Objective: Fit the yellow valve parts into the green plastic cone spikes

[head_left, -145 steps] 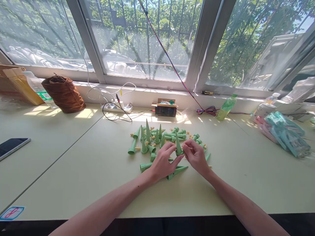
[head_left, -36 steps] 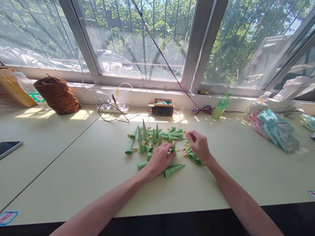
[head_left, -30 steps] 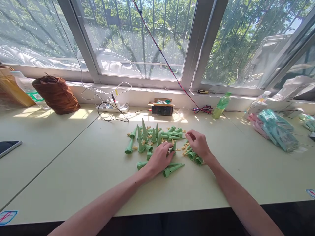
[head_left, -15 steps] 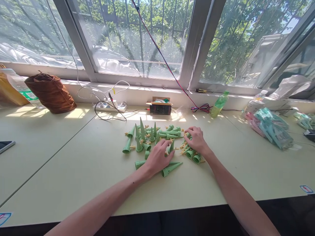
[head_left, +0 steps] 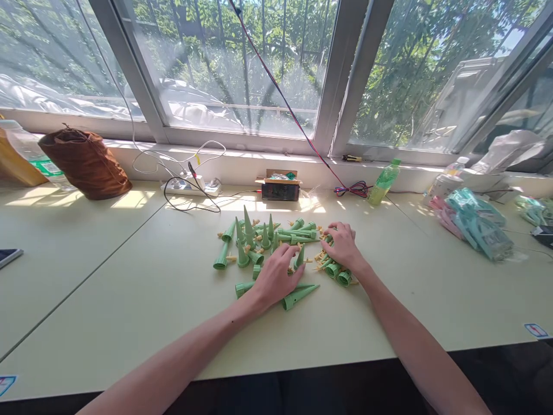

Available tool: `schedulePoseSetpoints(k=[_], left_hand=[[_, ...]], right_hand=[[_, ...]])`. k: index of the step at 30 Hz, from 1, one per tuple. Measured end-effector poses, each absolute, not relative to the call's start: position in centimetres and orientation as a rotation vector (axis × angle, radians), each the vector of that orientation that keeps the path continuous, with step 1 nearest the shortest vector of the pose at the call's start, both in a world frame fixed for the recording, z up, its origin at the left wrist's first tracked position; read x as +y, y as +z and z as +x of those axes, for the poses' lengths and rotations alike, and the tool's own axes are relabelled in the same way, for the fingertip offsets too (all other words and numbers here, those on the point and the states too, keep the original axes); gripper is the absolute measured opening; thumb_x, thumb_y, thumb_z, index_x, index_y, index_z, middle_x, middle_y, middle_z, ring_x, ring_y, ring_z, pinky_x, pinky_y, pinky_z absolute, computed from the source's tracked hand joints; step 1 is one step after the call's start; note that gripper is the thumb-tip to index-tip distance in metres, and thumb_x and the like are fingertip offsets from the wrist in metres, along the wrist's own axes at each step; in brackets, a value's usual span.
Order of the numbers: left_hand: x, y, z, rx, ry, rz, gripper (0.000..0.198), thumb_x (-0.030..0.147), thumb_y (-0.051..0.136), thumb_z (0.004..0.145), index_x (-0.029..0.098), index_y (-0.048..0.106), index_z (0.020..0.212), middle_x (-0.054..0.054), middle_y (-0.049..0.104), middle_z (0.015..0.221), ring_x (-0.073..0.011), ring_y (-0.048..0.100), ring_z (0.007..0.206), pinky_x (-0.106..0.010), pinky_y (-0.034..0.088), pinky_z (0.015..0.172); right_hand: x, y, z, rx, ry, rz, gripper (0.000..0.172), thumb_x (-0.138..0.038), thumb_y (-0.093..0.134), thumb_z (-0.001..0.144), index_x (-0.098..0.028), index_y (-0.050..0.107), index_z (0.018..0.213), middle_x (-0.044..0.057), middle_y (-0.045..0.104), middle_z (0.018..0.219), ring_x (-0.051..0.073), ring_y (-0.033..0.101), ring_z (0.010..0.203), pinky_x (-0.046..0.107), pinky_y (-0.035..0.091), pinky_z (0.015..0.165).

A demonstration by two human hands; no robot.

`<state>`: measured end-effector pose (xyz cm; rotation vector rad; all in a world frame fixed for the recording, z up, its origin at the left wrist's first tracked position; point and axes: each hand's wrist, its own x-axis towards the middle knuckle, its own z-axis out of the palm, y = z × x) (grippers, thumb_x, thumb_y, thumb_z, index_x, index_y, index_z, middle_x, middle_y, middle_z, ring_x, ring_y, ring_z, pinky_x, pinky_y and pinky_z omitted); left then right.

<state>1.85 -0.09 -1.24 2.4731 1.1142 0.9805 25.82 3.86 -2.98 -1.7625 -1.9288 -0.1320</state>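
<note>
Green plastic watering spikes with small yellow valves lie in a loose cluster (head_left: pixel 298 235) on the table, several of them standing point up. My left hand (head_left: pixel 276 275) is curled at the front of the cluster, thumb and fingers around an upright watering spike (head_left: pixel 299 257). To the right, my right hand (head_left: pixel 343 245) bends over a smaller group of spikes (head_left: pixel 332 270); its thumb and index finger close about a spike end, partly hidden by the hand. One spike (head_left: pixel 300 297) lies on its side in front of my left hand.
Along the window stand a brown drawstring bag (head_left: pixel 84 164), a power strip (head_left: pixel 192 185) with cables, a small open box (head_left: pixel 280 187) and a green bottle (head_left: pixel 384 181). Teal plastic packets (head_left: pixel 475 222) lie at the right, and a phone (head_left: pixel 9 257) at the far left.
The view has shifted very slightly. Both hands stay at the same spikes, with hardly any visible movement.
</note>
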Motion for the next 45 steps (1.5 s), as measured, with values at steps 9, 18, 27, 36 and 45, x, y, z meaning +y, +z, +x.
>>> schedulePoseSetpoints(k=[9,18,27,36,45], left_hand=[[-0.07,-1.28,1.94,1.117,0.98,2.476,0.026,0.026,0.059,0.09,0.02,0.053,0.114,-0.005,0.06,0.102,-0.0162,0.06,0.074,-0.032,0.052,0.069],[-0.1,-1.37,1.88,1.116,0.967,2.477,0.026,0.026,0.059,0.089,0.019,0.054,0.114,-0.006,0.06,0.103,-0.017,0.06,0.078,-0.032,0.052,0.071],[-0.06,-1.36,1.95,1.109,0.993,2.485,0.025,0.025,0.06,0.088,0.019,0.055,0.113,-0.006,0.061,0.102,-0.0166,0.06,0.077,-0.031,0.052,0.07],[-0.05,-1.34,2.03,1.114,0.977,2.478,0.026,0.025,0.06,0.088,0.02,0.054,0.113,-0.005,0.06,0.101,-0.0155,0.06,0.072,-0.031,0.052,0.068],[-0.02,-1.28,1.93,1.107,0.982,2.481,0.024,0.023,0.06,0.088,0.02,0.054,0.112,-0.005,0.06,0.099,-0.0147,0.059,0.072,-0.03,0.051,0.067]], right_hand=[[3.57,-2.59,25.42,-1.913,-0.135,-1.797,0.024,-0.031,0.062,0.081,-0.019,0.07,0.1,0.012,0.059,0.114,0.031,0.047,0.107,0.042,0.038,0.089],[3.85,-2.87,25.62,-1.915,-0.125,-1.87,0.035,-0.038,0.064,0.08,-0.018,0.071,0.108,0.014,0.055,0.125,0.035,0.044,0.112,0.047,0.039,0.091],[3.76,-2.83,25.69,-1.924,-0.166,-1.83,0.038,-0.043,0.063,0.084,-0.021,0.07,0.114,0.015,0.054,0.13,0.036,0.044,0.116,0.049,0.039,0.094],[3.78,-2.65,25.7,-2.041,-0.109,-1.774,0.036,-0.045,0.054,0.093,-0.022,0.066,0.118,0.013,0.058,0.133,0.032,0.048,0.126,0.056,0.023,0.11],[3.84,-2.72,25.74,-2.067,0.028,-1.703,0.031,-0.044,0.055,0.092,-0.022,0.067,0.111,0.012,0.064,0.125,0.032,0.048,0.129,0.062,0.012,0.112]])
